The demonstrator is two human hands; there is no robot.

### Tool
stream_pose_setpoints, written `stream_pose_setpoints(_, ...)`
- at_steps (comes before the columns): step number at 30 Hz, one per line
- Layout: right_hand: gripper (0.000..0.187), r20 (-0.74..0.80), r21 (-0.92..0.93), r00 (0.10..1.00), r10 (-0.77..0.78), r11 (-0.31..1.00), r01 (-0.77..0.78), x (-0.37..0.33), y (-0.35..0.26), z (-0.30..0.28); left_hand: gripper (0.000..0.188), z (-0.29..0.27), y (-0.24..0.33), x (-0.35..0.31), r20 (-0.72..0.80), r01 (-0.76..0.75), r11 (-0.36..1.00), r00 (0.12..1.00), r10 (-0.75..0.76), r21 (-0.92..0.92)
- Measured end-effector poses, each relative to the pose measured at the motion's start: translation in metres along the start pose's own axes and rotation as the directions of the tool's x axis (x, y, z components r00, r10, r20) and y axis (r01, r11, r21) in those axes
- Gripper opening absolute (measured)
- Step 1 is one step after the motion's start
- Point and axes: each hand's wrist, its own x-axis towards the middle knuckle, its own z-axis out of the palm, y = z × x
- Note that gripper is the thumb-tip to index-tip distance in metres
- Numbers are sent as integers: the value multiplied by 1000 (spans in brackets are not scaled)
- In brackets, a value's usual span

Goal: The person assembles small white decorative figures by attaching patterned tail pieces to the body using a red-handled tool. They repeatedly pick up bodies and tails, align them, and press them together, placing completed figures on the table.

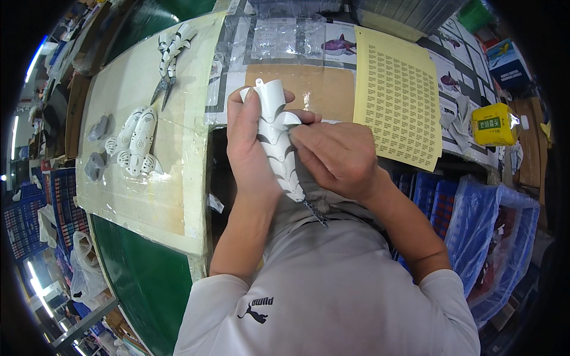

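Observation:
A white segmented toy tail (279,151) slants down in front of my body, its wide hollow end up and its thin dark tip (316,213) toward my shirt. My left hand (244,133) is wrapped round it from the left, thumb along the upper segment. From the right, the fingers of my right hand (341,154) are closed on a small white fin (290,119) at the tail's right side. Whether this fin is attached or loose I cannot tell, since my fingertips partly cover it.
On the left bench (178,207) lie white shell-like toy parts (136,139), small clear bags (94,166) and another black-and-white jointed tail (169,59). A yellow label sheet (398,101) and a yellow jug (494,124) are at right. Below stands a bin lined with blue plastic (475,231).

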Motion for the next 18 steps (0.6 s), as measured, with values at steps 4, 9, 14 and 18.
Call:
stream_pose_setpoints(4,19,-17,-24,999,36,999,-37,-1,-2,1,24,2,-1,-1,23,-15,1000,1000,15,-3)
stream_pose_setpoints(9,17,-44,-32,997,66,997,-68,-3,-5,2,25,4,0,0,12,6,1000,1000,-6,-8)
stream_pose_setpoints(14,19,-54,-48,996,71,996,-74,-4,-7,3,24,5,-1,-1,27,-26,999,999,26,34)
stream_pose_setpoints(18,21,-32,1,999,27,1000,-27,-5,-2,1,25,1,-1,0,13,2,1000,1000,-2,12)
